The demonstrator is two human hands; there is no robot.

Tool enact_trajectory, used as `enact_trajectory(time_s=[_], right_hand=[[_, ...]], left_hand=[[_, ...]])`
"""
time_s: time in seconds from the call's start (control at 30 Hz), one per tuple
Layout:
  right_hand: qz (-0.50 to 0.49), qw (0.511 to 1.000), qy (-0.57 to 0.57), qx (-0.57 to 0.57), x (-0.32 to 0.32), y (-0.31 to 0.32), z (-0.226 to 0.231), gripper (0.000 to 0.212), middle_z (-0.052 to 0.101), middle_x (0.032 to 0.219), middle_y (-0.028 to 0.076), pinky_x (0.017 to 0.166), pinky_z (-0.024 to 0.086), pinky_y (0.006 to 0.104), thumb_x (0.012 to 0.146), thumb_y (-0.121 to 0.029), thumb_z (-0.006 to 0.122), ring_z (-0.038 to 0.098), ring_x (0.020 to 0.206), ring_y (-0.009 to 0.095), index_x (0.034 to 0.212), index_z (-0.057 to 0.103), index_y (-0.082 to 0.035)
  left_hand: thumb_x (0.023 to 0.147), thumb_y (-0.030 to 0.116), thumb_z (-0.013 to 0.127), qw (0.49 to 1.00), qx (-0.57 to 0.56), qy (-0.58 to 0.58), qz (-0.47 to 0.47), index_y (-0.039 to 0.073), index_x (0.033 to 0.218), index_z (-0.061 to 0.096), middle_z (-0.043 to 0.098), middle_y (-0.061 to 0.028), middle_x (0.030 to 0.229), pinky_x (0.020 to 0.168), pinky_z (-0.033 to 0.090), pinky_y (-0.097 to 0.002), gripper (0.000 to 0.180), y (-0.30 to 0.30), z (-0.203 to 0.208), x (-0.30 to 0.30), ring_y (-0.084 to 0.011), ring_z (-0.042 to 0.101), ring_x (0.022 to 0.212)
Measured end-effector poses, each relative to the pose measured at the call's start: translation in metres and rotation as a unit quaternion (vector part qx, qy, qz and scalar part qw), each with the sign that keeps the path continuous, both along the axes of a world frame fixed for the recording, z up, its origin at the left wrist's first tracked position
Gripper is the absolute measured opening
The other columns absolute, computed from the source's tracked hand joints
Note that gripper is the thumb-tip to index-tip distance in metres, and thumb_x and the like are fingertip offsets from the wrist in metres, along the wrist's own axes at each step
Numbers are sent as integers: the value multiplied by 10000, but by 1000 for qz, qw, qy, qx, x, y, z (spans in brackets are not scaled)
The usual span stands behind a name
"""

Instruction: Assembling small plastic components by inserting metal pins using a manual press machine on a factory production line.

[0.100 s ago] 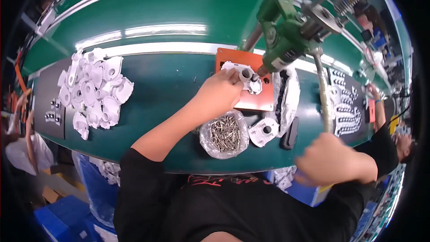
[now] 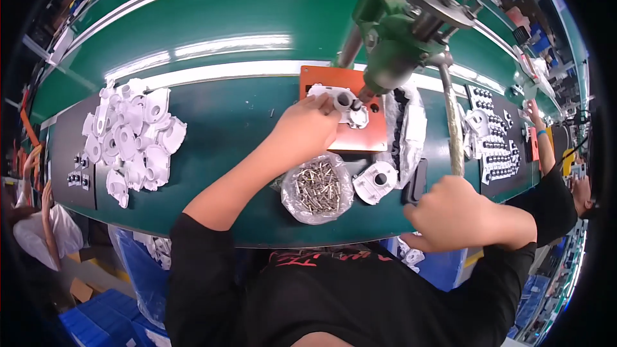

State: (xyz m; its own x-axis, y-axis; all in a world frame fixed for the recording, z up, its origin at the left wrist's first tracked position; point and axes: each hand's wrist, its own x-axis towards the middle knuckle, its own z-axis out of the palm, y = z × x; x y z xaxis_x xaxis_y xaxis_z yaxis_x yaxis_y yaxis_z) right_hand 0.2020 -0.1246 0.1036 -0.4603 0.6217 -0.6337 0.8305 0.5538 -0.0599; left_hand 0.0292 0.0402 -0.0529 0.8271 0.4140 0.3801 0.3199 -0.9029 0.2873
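My left hand (image 2: 312, 122) holds a white plastic housing (image 2: 357, 117) against the orange base plate (image 2: 360, 139), its fingers at the housing's dark round socket. Above that part, the green hand press (image 2: 389, 58) reaches down with its tip close to the housing; whether it touches I cannot tell. My right hand (image 2: 453, 215) is closed round the lower end of the press lever (image 2: 454, 115), at the right of the bench. Just in front of the plate, a clear plastic bag of metal pins or screws (image 2: 318, 189) stands beside another white housing (image 2: 375, 182).
At the left lies a pile of white plastic parts (image 2: 132, 135) on a dark mat. A plastic bag with black parts (image 2: 405, 128) and a black oblong object (image 2: 416, 181) lie right of the plate. Rows of small black-and-white parts (image 2: 498, 148) cover a mat farther right. Co-workers sit at both sides.
My right hand and the lever end have shifted slightly left and up; the hand is less blurred. The whole view has moved a little. My left hand stays on the housing.
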Motion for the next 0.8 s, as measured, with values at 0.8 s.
enact_trajectory(time_s=[0.8], right_hand=[[-228, 678, 698, 27, 71, 27, 89, 508, 527, 537, -22, 681, 489, 220, 927, -464, 485, 502, 444, 107, 960, 631, 22]], left_hand=[[787, 266, 628, 992, -127, -11, -10, -8, 1003, 546, 555, -171, 986, 828, 457, -407, 358, 21, 9, 40, -319, 538, 984]])
